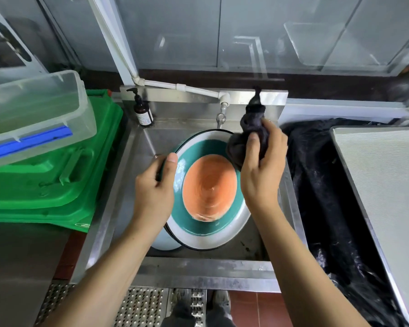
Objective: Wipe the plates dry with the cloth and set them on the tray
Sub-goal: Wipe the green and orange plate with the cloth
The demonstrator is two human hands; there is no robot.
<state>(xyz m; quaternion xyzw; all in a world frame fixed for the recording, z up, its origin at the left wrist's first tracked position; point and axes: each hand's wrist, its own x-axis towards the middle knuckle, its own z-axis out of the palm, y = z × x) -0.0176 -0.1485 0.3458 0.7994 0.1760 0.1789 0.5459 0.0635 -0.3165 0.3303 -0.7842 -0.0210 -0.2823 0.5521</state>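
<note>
Stainless sink (137, 199) in a kitchen corner, green crates (50, 171) and a clear lidded box (33, 109) stacked far left, soap bottle (143, 112) on the back ledge. Your left hand (154, 185) pinches the plate (208, 190) at its left rim, thumb on the face, plate tilted over the basin; a second plate edge shows behind it. Likely ceramic: stiff, fairly heavy, breakable, slick if wet, so keep the grip on the rim. Your right hand (260, 159) is curled round the bunched dark cloth (248, 133), soft and limp, touching the plate's upper right rim. Tray (387, 185) sits far right, well apart.
</note>
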